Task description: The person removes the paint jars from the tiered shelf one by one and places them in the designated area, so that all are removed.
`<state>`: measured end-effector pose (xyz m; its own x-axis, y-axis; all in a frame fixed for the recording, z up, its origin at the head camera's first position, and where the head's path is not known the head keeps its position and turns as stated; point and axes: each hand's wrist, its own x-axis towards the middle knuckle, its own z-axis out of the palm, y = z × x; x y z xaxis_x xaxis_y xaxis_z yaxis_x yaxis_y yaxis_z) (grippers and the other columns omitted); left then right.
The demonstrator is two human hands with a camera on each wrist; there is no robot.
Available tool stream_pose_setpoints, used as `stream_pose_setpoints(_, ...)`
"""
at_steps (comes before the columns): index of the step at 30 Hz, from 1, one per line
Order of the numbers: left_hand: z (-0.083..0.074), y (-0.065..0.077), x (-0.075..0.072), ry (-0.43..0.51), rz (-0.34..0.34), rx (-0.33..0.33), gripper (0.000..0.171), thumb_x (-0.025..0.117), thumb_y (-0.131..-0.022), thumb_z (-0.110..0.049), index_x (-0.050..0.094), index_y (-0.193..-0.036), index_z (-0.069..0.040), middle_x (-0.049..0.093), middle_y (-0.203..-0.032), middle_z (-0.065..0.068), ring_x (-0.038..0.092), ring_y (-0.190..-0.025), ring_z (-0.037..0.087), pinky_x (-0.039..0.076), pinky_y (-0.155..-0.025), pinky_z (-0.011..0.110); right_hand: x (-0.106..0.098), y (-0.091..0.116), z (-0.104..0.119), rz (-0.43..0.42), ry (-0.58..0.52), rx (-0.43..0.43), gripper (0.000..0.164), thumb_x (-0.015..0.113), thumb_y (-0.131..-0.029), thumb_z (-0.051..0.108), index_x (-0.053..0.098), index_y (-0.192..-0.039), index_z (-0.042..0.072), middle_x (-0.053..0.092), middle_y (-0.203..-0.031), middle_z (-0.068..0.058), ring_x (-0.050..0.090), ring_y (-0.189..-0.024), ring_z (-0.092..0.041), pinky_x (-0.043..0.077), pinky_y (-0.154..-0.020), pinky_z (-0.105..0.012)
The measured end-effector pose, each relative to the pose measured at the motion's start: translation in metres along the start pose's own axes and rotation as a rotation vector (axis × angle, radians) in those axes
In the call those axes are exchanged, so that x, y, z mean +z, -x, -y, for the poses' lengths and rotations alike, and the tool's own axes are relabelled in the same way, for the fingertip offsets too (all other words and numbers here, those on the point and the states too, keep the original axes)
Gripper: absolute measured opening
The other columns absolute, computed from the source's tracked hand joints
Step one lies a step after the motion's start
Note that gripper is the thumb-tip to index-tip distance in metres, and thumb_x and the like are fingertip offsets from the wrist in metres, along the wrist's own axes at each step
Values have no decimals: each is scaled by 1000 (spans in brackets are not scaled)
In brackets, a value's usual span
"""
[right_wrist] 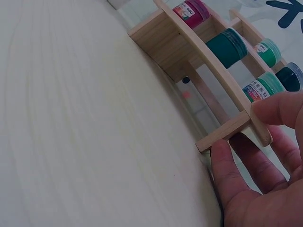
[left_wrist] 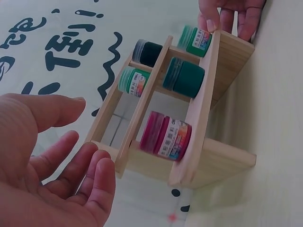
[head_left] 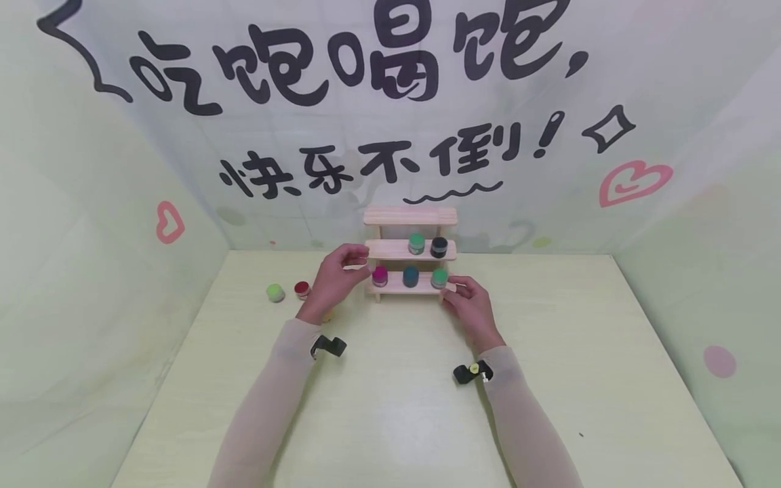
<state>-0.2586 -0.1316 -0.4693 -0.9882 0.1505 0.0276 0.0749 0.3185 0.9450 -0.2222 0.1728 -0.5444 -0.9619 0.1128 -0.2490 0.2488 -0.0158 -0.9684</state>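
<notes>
A three-tier wooden display rack stands at the back of the table. Its bottom shelf holds a magenta paint jar, a teal paint jar and a green paint jar. On the middle shelf sit another green paint jar and a black-looking paint jar. My right hand grips the bottom shelf's right end, thumb on the board and fingers below by the leg. At the rack's left end is my left hand, thumb and fingers apart, fingertips beside the shelf ends.
Left of the rack, a light green jar and a red jar stand on the table. A yellow-orange jar is mostly hidden behind the left wrist. A printed curtain rises just behind the rack.
</notes>
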Motion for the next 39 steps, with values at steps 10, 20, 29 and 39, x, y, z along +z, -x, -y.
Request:
stream_pose_setpoints(10,-18,-17,18,-29,4,11,45,81,-93,-21,66,-135,-14,69,-132,7,67,-120,23,58,-106,42,-2,-2,-1,0,-4,-3,38,72,-99,8,64,-136,11,72,-131,-20,73,-108,-20,63,-94,-27)
stream_pose_setpoints(20,-29,-35,40,-23,37,-9,50,82,-93,-20,64,-138,-9,69,-134,8,68,-123,24,55,-111,41,-2,-1,-1,-2,-7,2,38,72,-100,9,64,-137,11,72,-131,-19,73,-106,-15,62,-94,-26)
stream_pose_setpoints(29,-31,-47,62,-16,32,4,48,82,-92,-18,65,-137,-11,69,-130,4,67,-122,21,55,-110,36,-1,1,-1,-5,-14,3,37,72,-100,9,65,-136,12,72,-130,-18,73,-106,-15,62,-94,-25)
stream_pose_setpoints(39,-37,-56,73,-156,70,16,58,80,-95,-27,59,-148,-16,67,-139,4,64,-128,21,55,-111,38,-1,2,0,-2,-17,-3,38,71,-100,8,64,-137,11,72,-131,-19,73,-108,-16,62,-95,-26)
